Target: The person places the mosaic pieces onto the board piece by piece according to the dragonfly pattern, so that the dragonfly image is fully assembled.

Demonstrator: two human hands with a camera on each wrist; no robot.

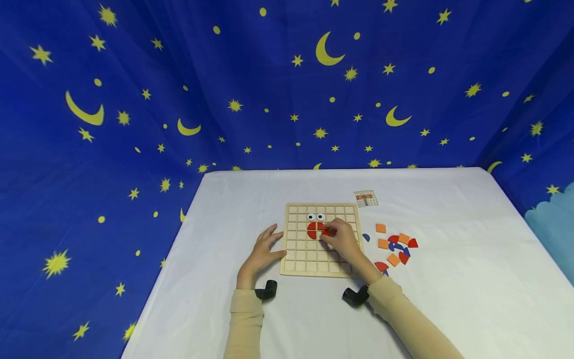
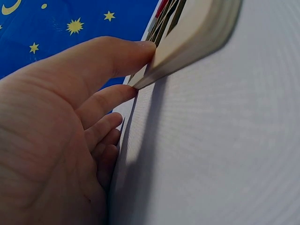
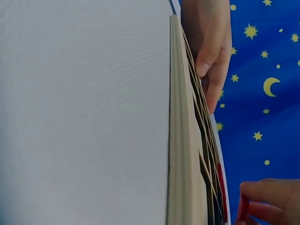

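Note:
A wooden grid board point(image 1: 299, 269) lies on the white table. Two round eye pieces point(image 1: 311, 217) sit side by side in its upper cells, with red quarter-circle pieces point(image 1: 311, 231) just below them. My right hand point(image 1: 344, 243) is over the board and pinches a red piece point(image 3: 243, 207) between thumb and fingertips; its full outline is hidden by the fingers. At the board's left edge, my left hand point(image 1: 261, 254) touches the frame with thumb and fingers spread. The left wrist view shows the thumb point(image 2: 133, 54) against the rim near a corner.
Right of the board are loose orange squares point(image 1: 380, 228), red quarter-circles point(image 1: 381, 266) and blue pieces, some overlapping. One blue half-circle point(image 1: 366, 238) lies close to the board's right edge. A small pattern card point(image 1: 366, 198) is beyond its upper right corner. A starry blue curtain point(image 1: 278, 75) hangs behind.

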